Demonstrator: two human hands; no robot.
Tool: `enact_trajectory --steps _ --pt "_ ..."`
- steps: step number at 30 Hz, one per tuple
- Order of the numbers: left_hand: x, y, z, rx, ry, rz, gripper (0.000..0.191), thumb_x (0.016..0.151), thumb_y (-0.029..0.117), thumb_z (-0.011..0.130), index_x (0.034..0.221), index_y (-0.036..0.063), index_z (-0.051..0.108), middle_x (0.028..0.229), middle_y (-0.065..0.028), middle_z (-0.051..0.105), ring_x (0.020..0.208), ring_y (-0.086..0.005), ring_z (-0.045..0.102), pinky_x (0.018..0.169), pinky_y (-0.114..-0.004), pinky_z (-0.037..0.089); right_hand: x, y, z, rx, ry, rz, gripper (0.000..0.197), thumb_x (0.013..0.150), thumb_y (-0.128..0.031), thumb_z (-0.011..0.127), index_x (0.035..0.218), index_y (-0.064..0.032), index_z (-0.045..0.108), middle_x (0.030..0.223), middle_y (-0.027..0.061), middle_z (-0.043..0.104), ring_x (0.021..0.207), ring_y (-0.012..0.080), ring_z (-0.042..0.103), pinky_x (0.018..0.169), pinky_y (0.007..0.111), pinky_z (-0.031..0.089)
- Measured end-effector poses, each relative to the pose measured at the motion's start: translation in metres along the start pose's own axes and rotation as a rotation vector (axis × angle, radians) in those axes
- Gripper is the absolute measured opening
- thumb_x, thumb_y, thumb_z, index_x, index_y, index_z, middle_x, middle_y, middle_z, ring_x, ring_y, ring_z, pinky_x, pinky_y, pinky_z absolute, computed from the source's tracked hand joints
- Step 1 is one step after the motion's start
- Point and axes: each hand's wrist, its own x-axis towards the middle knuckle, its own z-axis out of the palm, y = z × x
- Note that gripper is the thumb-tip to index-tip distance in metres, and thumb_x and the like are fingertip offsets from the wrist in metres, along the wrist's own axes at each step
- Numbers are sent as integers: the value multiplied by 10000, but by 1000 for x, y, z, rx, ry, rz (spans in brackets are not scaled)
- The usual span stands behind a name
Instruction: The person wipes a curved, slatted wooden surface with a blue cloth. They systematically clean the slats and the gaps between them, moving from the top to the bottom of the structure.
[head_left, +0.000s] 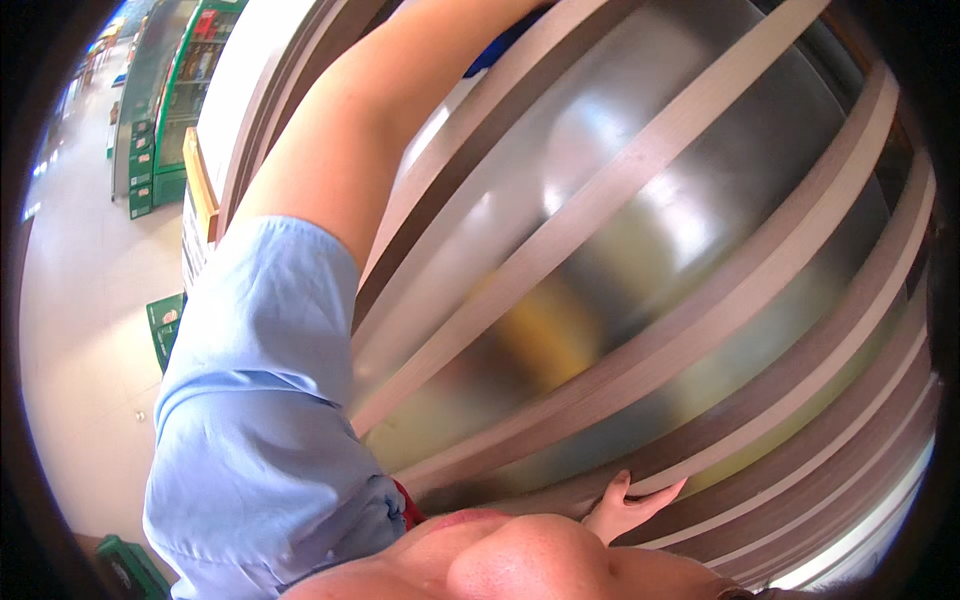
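My left arm (360, 97) in a light blue short sleeve (259, 315) reaches up to the top edge of the view, where my left hand is out of sight. Close to that wrist, a piece of dark blue material (501, 49) shows behind a slat; I cannot tell what it is. At the lower right, my right hand (630, 506) lies against a brown slat (750, 431), thumb and finger spread apart across it. Behind a row of parallel slats spreads a shiny metal surface (720, 195) with blurred yellow and grey reflections. My chin and mouth fill the bottom edge.
On the left runs a pale tiled floor (90, 322). A green-framed display fridge (191, 90) holding bottles stands farther back, with stacked green cartons (141, 169) beside it. Another green carton (165, 322) and a wood-edged board (199, 180) are near my sleeve.
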Motion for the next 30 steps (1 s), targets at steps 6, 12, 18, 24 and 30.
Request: enact_trajectory --steps 6,12,18,24,30 --pt "39 -15 10 223 43 -39 344 878 249 357 1096 55 539 1110 -154 557 1041 -283 506 912 -421 352 -1 -2 -1 17 -15 35 814 625 -93 588 1329 45 203 1285 228 309 1164 342 365 988 396 280" --pt "49 -19 9 319 54 -74 354 875 252 340 1068 43 550 1088 -160 568 1021 -287 524 890 -416 375 -5 8 -5 15 -40 62 837 615 -90 591 1334 43 185 1294 223 296 1171 342 351 990 397 264" --pt "53 -17 4 356 47 -95 367 872 255 324 1041 31 560 1066 -167 579 1000 -290 542 868 -412 399 -7 12 -6 43 -20 66 827 684 -141 636 1342 40 167 1315 216 264 1190 325 325 1001 392 251" --pt "45 -12 1 383 7 -114 383 869 259 308 1014 19 571 1044 -173 590 979 -294 559 845 -407 422 -8 12 -8 -95 -12 112 822 668 -118 606 1345 34 167 1328 222 256 1207 341 314 1010 403 249" --pt "25 3 -10 456 -80 -121 392 861 262 308 986 11 582 1020 -173 604 957 -294 578 824 -400 443 -6 14 -6 -66 -13 43 813 667 -111 585 1347 36 164 1329 230 258 1206 352 318 1017 407 248"
